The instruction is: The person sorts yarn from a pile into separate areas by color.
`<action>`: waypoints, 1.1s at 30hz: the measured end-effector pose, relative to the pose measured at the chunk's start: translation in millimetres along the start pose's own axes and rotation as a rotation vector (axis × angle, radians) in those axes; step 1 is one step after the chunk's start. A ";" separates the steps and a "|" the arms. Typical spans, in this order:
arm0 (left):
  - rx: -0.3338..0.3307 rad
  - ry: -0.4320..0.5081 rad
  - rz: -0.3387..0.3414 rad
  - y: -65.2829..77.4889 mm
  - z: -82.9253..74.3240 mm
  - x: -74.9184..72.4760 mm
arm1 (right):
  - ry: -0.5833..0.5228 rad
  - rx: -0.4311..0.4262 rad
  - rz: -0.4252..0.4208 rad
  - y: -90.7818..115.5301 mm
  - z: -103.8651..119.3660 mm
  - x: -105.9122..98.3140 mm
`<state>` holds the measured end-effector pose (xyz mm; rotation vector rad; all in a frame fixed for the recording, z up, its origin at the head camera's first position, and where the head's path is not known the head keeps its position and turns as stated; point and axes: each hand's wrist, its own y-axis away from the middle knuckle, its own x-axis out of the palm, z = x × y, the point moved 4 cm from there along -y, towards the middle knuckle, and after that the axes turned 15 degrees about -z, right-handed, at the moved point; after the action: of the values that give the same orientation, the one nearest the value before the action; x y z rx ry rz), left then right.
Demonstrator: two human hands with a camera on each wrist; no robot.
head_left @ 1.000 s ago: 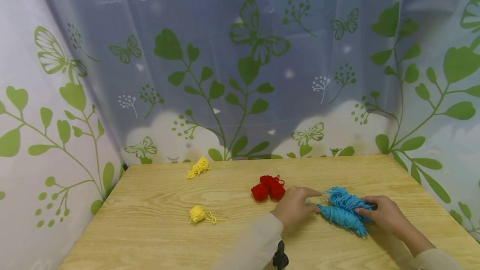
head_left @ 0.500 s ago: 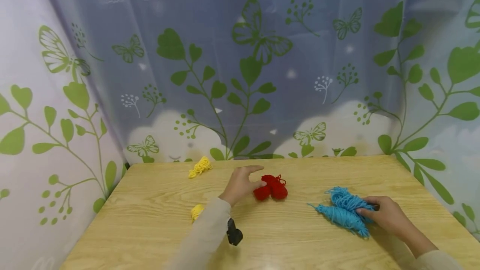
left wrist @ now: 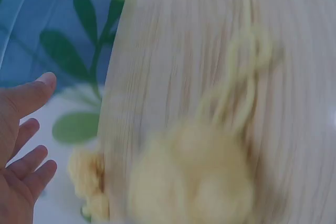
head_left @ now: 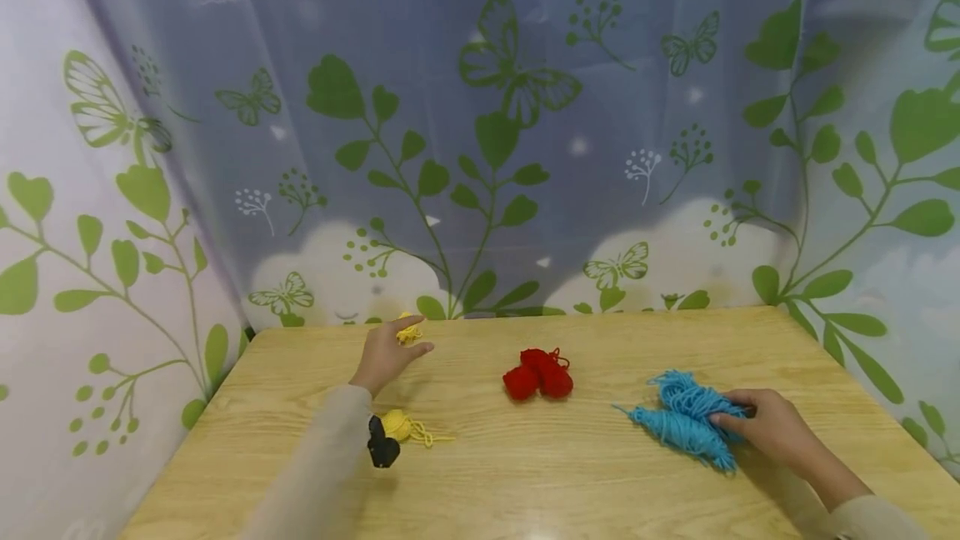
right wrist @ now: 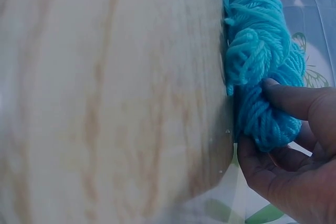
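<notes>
My right hand [head_left: 772, 427] grips the near right end of a blue yarn skein [head_left: 690, 397], thumb on one side and fingers on the other, as the right wrist view also shows. A second blue yarn skein [head_left: 682, 436] lies against it on the near side. Over at the left, my left hand [head_left: 386, 357] reaches over the table with fingers extended and nothing between them. Just beyond it, partly covered by the hand, is a small yellow yarn bundle [head_left: 408, 332]. Nearer, behind the wrist camera, sits a yellow yarn ball [head_left: 397, 425] with a loose tail, blurred and large in the left wrist view.
Several red yarn balls [head_left: 536, 375] sit together mid-table, between the two hands. The wooden table [head_left: 510, 465] ends at a printed curtain [head_left: 420, 148] along the back and sides. A black wrist camera [head_left: 382, 442] hangs from the left sleeve.
My left hand has left the blue yarn, swept leftward past the red yarn, and now stands by the far yellow bundle. My right hand keeps its grip on the blue skein.
</notes>
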<state>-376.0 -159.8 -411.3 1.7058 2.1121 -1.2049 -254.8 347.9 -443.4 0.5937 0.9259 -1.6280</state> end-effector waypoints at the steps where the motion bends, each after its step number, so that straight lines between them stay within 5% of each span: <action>1: -0.005 -0.007 -0.007 -1.5 4.6 -4.5 | 0.001 -0.002 -0.001 0.2 0.6 -0.2; 6: -0.026 -0.057 -0.037 -7.9 23.2 -18.2 | -0.007 -0.008 -0.008 1.7 1.2 -1.3; 13: -0.049 -0.086 -0.048 -7.6 50.5 -19.5 | -0.007 0.001 -0.020 3.1 -0.1 -2.4; 19: -0.156 -0.087 -0.025 1.6 73.9 -17.9 | -0.012 0.025 -0.018 5.0 -1.3 -1.2; 27: -0.243 -0.045 0.013 3.8 82.8 -15.5 | -0.008 0.041 -0.008 5.1 -1.1 -1.2; 33: -0.238 -0.082 -0.009 0.9 84.6 -13.7 | -0.013 0.024 -0.023 5.2 -0.7 -1.9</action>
<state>-399.5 -226.7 -459.4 1.5195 2.1198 -0.9625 -249.4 349.1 -443.7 0.5906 0.9074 -1.6640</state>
